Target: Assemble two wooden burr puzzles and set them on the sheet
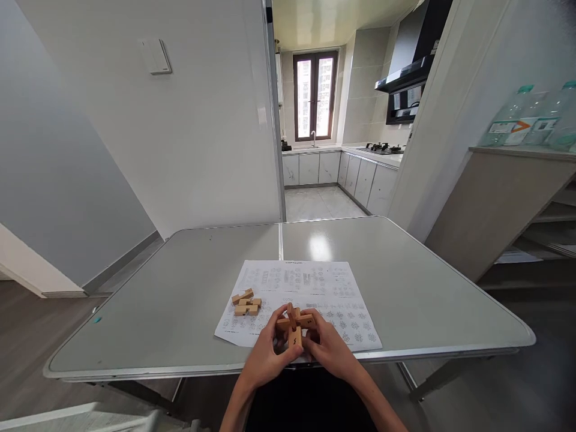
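Observation:
Between my two hands is a partly interlocked wooden burr puzzle [296,337], its notched blocks crossing one another and dark marks showing on some faces. My left hand [269,351] grips it from the left, thumb against the front block. From the right, my right hand [328,345] closes its fingers on the block that sticks out to that side. The fingers hide part of the puzzle's underside. Several loose notched wooden blocks [247,303] lie in a small group to the left. Under them spreads a printed instruction sheet [310,288] with small diagrams.
The sheet lies near the front edge of a grey folding table [180,288] with a seam across its middle. A small teal bit [97,320] sits at the table's left. Wrapped plastic bottles [531,120] stand on a shelf unit [495,198] at right.

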A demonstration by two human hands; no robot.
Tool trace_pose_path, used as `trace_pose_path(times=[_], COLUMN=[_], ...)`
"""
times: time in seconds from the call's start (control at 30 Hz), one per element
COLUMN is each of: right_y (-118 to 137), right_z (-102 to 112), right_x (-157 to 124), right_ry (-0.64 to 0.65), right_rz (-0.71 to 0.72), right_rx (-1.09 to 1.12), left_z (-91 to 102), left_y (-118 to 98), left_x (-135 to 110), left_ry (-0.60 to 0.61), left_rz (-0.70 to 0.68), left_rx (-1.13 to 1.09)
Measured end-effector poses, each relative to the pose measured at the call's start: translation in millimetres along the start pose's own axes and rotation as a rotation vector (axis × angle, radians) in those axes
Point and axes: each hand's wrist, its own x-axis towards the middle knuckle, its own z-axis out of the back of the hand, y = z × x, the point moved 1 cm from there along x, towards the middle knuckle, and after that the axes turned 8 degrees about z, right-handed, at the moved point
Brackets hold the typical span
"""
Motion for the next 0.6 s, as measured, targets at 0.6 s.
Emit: trace_pose_path(times=[0.6], right_y=[15.1], right_z=[6.7], right_x=[2.2], right_ry=[0.029], right_rz=[-0.017], right_rx=[0.053], left_z=[1.1], left_y=[-6.0], left_x=[2.0], left_ry=[-0.087], left_rz=[-0.081], left_rx=[0.006])
